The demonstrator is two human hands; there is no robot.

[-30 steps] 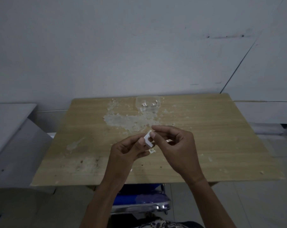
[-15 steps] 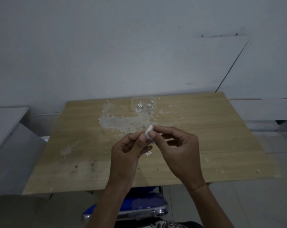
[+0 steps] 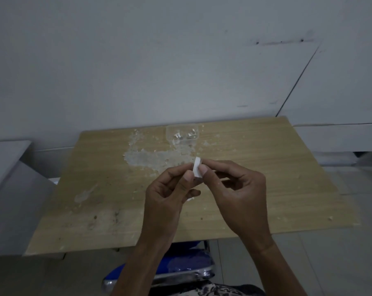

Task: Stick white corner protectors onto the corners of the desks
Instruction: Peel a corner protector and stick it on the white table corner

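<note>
A small white corner protector [image 3: 196, 168] is held above the middle of the wooden desk [image 3: 276, 178]. My left hand [image 3: 170, 195] pinches its lower left side between thumb and fingers. My right hand [image 3: 236, 193] pinches its right edge with thumb and forefinger. Both hands meet at the piece, a little above the desk top. A clear plastic box [image 3: 182, 134] with a few more white pieces stands at the desk's far edge.
Patches of torn white residue [image 3: 157, 157] and small scraps lie on the desk. A blue chair [image 3: 187, 263] sits under the near edge. A grey desk [image 3: 8, 159] stands to the left and a white wall behind.
Both hands have stayed together on the white piece and have turned it slightly, so it stands more upright. The camera has drifted, so the desk sits a little lower and to the left.
</note>
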